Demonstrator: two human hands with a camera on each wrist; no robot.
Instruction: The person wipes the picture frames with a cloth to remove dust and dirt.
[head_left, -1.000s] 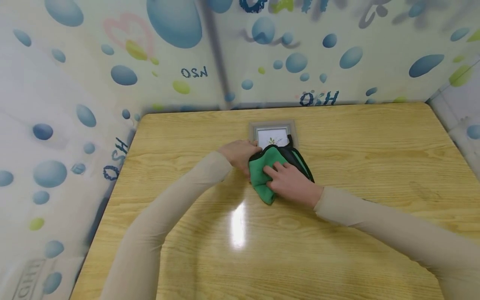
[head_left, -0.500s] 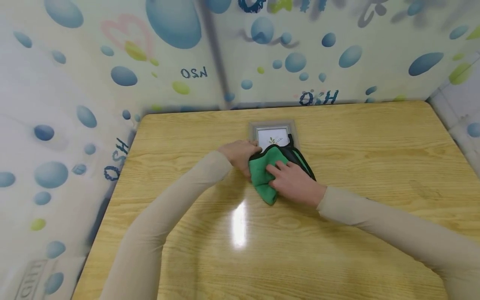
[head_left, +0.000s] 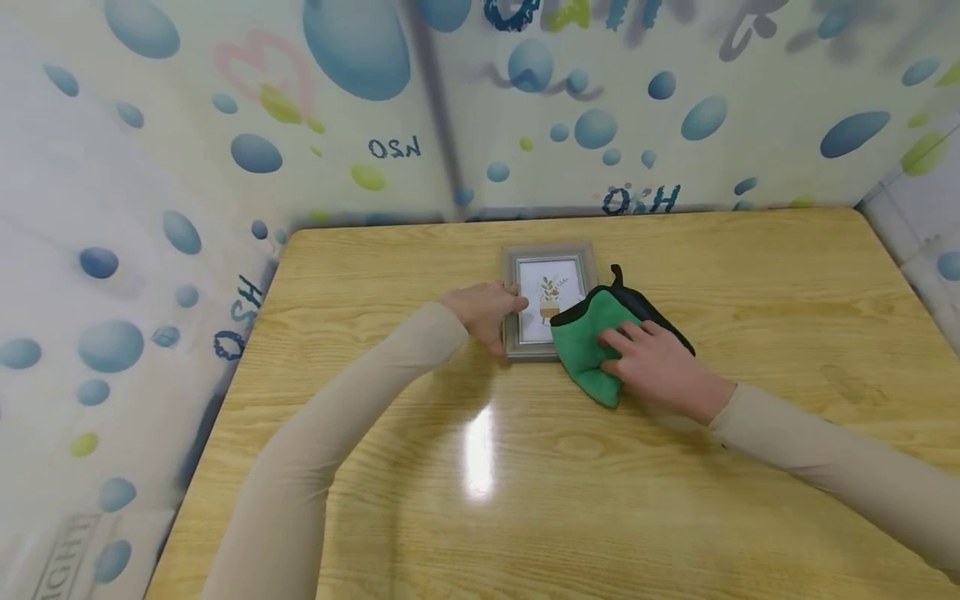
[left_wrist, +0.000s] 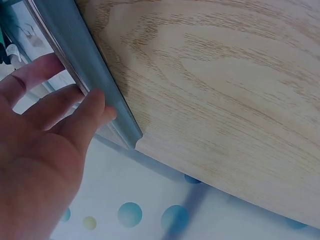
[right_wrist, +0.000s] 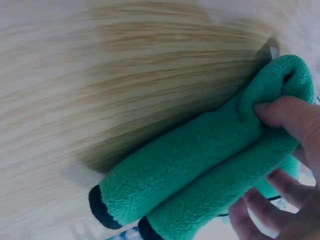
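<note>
A green cloth [head_left: 581, 342] with black edging and a small black loop lies partly over the lower right of a grey picture frame [head_left: 549, 287]. A potted-plant print shows inside the frame. My right hand [head_left: 663, 367] holds the cloth bunched up; in the right wrist view its thumb presses into the folded green pile [right_wrist: 185, 165]. On the other side, my left hand [head_left: 483, 310] grips the frame's left side. In the left wrist view, fingers of that hand [left_wrist: 55, 120] bend against the frame's edge [left_wrist: 82, 50].
The picture frame lies toward the back of a wood-grain table [head_left: 675, 517]. Behind the table's far edge stands a wall [head_left: 480, 117] patterned with blue and green drops. Another patterned wall [head_left: 135, 400] runs along the left.
My right hand has slid the cloth to the right, uncovering most of the picture and the frame's lower edge. My left hand has stayed at the frame's left side.
</note>
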